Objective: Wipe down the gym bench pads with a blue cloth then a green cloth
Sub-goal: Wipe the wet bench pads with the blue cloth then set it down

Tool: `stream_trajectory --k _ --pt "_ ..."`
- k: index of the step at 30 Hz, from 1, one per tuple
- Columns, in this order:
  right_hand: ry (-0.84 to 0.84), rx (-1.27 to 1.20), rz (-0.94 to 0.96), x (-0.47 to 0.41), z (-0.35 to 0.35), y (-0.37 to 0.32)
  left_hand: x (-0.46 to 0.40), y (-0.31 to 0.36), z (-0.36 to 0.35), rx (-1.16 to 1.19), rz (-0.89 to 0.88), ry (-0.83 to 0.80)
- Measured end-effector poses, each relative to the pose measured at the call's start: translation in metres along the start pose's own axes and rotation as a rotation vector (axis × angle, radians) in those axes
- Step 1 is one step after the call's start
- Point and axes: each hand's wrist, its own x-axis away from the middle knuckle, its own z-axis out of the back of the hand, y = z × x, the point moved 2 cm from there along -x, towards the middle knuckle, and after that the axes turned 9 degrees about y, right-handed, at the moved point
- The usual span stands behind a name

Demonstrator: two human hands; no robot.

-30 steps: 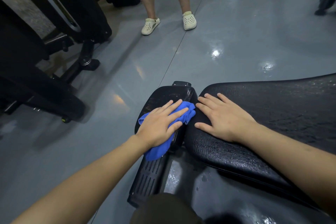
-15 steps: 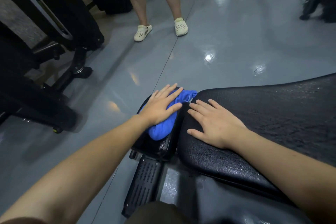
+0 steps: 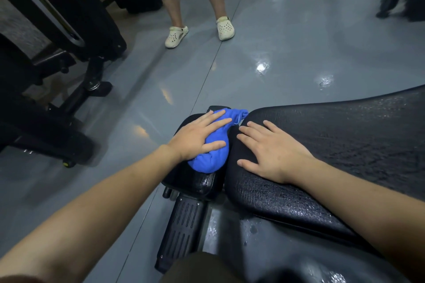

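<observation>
A bunched blue cloth (image 3: 215,151) lies on the small black seat pad (image 3: 195,180) of the gym bench. My left hand (image 3: 197,136) presses flat on the cloth, fingers spread and pointing away from me. To its right the long black back pad (image 3: 345,145) stretches off to the right edge, its surface cracked and textured. My right hand (image 3: 269,148) rests palm down on the near end of that pad, fingers apart, holding nothing. No green cloth is in view.
A person's legs in cream clogs (image 3: 176,36) stand on the glossy grey floor (image 3: 287,53) ahead. Black gym machine frames and feet (image 3: 69,89) fill the left side. The bench's ribbed black foot plate (image 3: 181,227) sits below the seat pad.
My left hand has slid the blue cloth away from me along the seat pad, towards its far end. My right hand has stayed flat on the back pad.
</observation>
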Motion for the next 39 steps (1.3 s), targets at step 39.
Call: stream_trajectory --k 39 --pt "-0.002 0.012 -0.017 0.0 0.001 -0.001 0.046 0.03 -0.006 0.269 0.41 0.111"
